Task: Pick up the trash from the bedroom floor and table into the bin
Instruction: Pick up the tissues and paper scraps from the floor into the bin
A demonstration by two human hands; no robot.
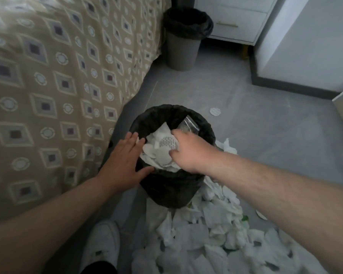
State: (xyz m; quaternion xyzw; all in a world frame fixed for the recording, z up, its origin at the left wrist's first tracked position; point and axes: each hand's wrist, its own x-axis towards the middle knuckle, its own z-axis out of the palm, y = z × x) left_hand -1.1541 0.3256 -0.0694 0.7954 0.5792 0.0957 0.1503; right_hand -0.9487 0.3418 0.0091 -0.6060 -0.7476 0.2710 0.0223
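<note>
A bin (172,186) lined with a black bag stands on the grey floor right in front of me. It holds white paper scraps and round paper discs (160,153). My right hand (188,153) is over the bin's opening, its fingers curled round a clear plastic wrapper (187,125) and some white paper. My left hand (125,159) lies flat with straight fingers on the bin's left rim. A large pile of crumpled white tissues (216,240) covers the floor to the right of the bin and in front of it. One round paper disc (215,111) lies alone on the floor beyond the bin.
A bed with a tan patterned cover (57,86) runs along the left. A second grey bin (184,38) with a black liner stands at the back near a white drawer unit (238,20). My white shoe (101,244) is at the bottom. A white wall corner (305,46) rises at right.
</note>
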